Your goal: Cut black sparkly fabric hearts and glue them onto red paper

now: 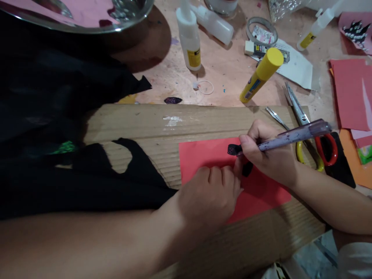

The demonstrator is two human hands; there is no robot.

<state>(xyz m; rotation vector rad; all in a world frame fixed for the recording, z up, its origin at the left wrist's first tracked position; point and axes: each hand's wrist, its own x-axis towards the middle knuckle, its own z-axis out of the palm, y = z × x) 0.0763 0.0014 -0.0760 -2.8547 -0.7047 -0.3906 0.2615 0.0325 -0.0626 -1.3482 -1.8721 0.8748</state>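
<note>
My right hand [269,153] is closed around a purple glitter pen [293,135], its tip on a small black glittery shape [233,149] that lies on a red sheet of paper [203,155]. My left hand [210,195] is curled into a loose fist and presses on the red paper just below the shape. A second dark piece [247,169] shows between the two hands. The red paper rests on a sheet of corrugated cardboard [151,124].
Black fabric [58,128] covers the left side. Scissors with a red and a yellow handle [308,128] lie right of the pen. A yellow glue stick [261,74], white glue bottles [189,37], a tape roll [261,29], red and orange papers [351,93] and a metal bowl [81,15] surround the cardboard.
</note>
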